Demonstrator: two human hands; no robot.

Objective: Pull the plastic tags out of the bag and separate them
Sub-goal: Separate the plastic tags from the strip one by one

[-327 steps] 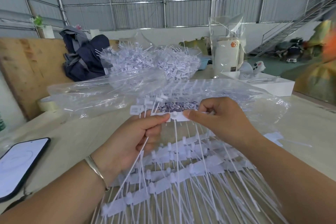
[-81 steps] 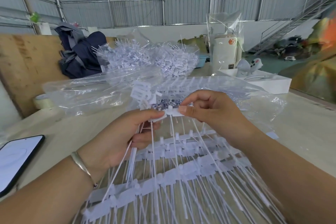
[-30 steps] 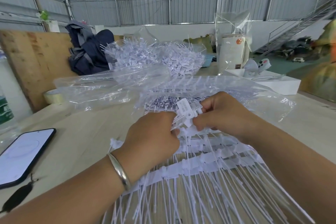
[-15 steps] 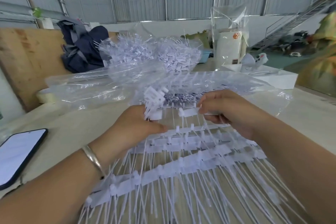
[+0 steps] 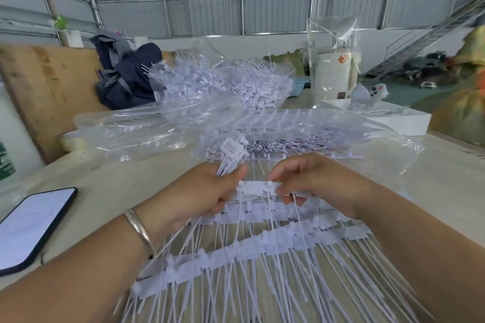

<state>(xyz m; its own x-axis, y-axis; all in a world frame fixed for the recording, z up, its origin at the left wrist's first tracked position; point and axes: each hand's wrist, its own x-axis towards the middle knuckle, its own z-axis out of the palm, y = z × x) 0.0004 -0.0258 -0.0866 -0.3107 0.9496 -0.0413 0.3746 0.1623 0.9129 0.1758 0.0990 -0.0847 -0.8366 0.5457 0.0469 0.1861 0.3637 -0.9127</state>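
A phone (image 5: 31, 225) with a lit screen is seen lying flat on the table (image 5: 118, 181) at about nine o'clock from the hands, and a roll of tape (image 5: 72, 140) is set beyond it against a leaning wooden board (image 5: 49, 86). A dark jacket (image 5: 126, 78) is heaped at eleven o'clock, at the far edge of the table. The left hand (image 5: 194, 196), a metal bangle (image 5: 139, 231) worn on its wrist, is curled round a bundle of separated tags (image 5: 232, 152), whose flat heads stand up above the fist while the thin tails run down through the palm. Between the two hands a short strip of tags (image 5: 256, 187) is held level: its left end is pinched by the left thumb, and its right end is pinched between the thumb and fingers of the right hand (image 5: 315, 183). At six o'clock from the hands, further rows of joined tags (image 5: 236, 252) are spread on the table with their tails pointing toward the viewer. At twelve o'clock a clear plastic bag (image 5: 301, 131) is laid flat with more tags seen through it, and a second bag heaped with loose tags (image 5: 223, 86) is piled behind it. At two o'clock a white canister (image 5: 333, 76) is wrapped in clear film, and a white box (image 5: 388, 120) is set just beside it.
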